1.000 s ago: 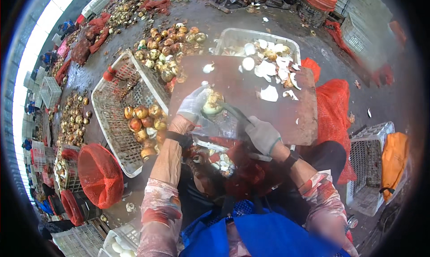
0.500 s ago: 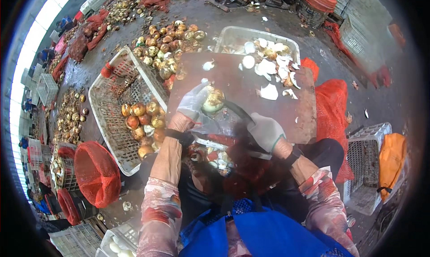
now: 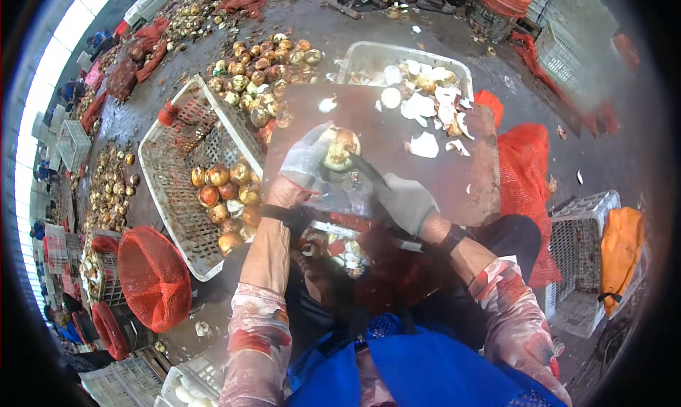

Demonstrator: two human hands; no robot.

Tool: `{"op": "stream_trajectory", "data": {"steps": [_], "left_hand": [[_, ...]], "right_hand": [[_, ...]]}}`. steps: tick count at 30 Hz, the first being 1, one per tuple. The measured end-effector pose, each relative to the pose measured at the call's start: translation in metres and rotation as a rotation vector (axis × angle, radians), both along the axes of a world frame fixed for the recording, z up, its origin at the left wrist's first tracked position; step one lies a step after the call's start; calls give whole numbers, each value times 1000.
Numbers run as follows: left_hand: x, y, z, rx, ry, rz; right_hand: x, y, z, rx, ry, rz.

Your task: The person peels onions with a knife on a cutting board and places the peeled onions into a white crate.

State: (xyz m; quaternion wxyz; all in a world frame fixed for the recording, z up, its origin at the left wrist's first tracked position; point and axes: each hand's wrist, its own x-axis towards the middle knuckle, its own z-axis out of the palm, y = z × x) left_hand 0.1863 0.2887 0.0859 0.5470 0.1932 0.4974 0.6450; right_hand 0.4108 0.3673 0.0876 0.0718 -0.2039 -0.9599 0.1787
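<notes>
My gloved left hand is closed around an onion above the brown board across my lap. The onion's golden-brown skin shows on top, with a pale patch facing me. In my gloved right hand I grip a knife; its dark blade reaches to the onion's near right side. Whether the edge is cutting in cannot be told. White onion pieces lie on the board's right part. Several brown-skinned onions sit in the plastic crate to my left.
Past the board, a white crate holds onion scraps. Loose onions cover the floor at the far left. Red mesh sacks stand by the board's right edge, beside another crate with an orange cloth. A red mesh-lined container stands at left.
My right hand has shifted left with the knife, closer to the onion. The onion has turned slightly in my left hand, bringing a pale patch toward me.
</notes>
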Motion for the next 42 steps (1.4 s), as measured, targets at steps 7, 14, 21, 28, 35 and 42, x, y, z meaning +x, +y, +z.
{"op": "stream_trajectory", "data": {"steps": [7,14,21,28,35,42], "left_hand": [[6,9,12,53,117,72],[13,4,68,186,-175,120],[36,-9,111,372,-172,298],[18,-24,102,377,-123,92],[11,-28,124,583,-154,121],[-10,-25,108,527,32,32]], "right_hand": [[4,10,26,-66,107,-105],[-17,10,40,80,408,130],[-34,9,74,-550,414,9],[-23,32,96,-402,269,201],[-51,-21,104,-1624,314,-10],[-35,21,97,-774,237,20]]}}
